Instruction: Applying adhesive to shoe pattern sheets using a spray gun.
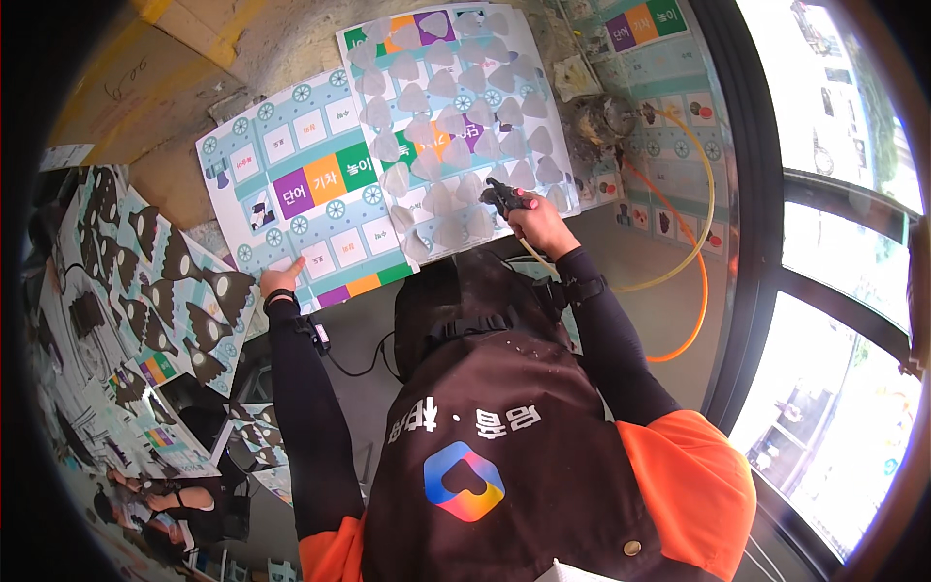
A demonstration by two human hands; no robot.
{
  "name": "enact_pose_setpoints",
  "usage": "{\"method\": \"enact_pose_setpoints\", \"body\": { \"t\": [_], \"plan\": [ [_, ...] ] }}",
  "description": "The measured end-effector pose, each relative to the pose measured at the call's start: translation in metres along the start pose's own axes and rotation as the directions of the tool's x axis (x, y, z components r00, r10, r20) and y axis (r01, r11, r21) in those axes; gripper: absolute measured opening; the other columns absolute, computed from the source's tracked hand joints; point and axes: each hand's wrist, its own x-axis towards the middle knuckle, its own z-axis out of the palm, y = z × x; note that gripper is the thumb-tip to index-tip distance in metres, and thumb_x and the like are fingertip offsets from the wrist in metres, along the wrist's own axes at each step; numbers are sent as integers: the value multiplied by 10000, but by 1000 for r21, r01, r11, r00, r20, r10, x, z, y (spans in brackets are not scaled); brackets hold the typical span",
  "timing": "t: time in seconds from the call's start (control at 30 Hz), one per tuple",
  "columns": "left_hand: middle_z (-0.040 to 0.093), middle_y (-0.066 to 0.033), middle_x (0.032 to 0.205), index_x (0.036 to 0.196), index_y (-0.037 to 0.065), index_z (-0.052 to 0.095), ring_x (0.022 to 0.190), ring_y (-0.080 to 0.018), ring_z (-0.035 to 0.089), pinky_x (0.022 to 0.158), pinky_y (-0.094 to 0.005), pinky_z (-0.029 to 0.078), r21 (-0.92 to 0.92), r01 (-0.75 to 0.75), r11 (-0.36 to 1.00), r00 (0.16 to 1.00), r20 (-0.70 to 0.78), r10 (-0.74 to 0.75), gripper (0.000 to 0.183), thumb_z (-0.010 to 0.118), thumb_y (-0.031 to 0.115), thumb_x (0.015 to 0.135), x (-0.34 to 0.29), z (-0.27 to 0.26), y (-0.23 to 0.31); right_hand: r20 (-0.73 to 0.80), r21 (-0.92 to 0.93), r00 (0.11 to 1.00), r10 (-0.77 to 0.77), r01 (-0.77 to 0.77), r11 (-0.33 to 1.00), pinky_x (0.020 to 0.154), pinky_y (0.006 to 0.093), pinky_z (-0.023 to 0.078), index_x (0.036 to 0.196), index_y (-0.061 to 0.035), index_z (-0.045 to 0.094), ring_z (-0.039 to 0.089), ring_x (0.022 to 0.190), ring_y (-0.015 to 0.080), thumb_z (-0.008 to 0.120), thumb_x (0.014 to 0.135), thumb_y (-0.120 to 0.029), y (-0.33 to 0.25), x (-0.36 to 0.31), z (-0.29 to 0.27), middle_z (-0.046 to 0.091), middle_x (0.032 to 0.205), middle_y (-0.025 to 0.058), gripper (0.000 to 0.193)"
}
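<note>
My left hand (281,277) grips the near edge of a large printed board (291,145), its thumb on top and the other fingers mostly hidden. Wheels, white boxes and purple, orange and green bands cover the board. On its right lies a second printed sheet (393,97), dotted with many translucent grey, rounded-triangle pieces (449,202). Over the near right part of these pieces, my right hand (543,225) is closed around a small black air gun (504,197). A pale hose runs back from it past my wrist.
Yellow hose (700,233) and orange hose (693,325) loop down on the right, beside a dark window frame (752,291). More printed sheets with black cut-out shapes (145,252) lie at left. Cardboard (145,78) is at far left. Another person (160,509) shows at lower left.
</note>
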Motion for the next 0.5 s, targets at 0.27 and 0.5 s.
{"method": "enact_pose_setpoints", "body": {
  "t": [0.27, 0.5],
  "plan": [
    [738, -203, 1048, 1020, -5, 755, 1031, -357, 696, 888, -422, 533, 30, 1, 1000, 1000, 8, -1, 748, 840, 639, 650, -6, -7, 6, -99, -70, 982, -158, 151, 986, 656, 405, 475, 910, 21, 602, 603, 655, 295, 596, 807, -188, 4, 2, 2, 617, 699, 158, 233],
    [739, -198, 1053, 1016, -12, 749, 1029, -358, 696, 901, -421, 527, -17, 15, 1000, 1000, 12, -14, 768, 864, 633, 615, -1, -3, 2, -118, 28, 991, -56, 59, 998, 730, 454, 484, 952, 31, 604, 606, 773, 432, 603, 787, -182, -12, -2, 5, 638, 797, 245, 269]
  ]
}}
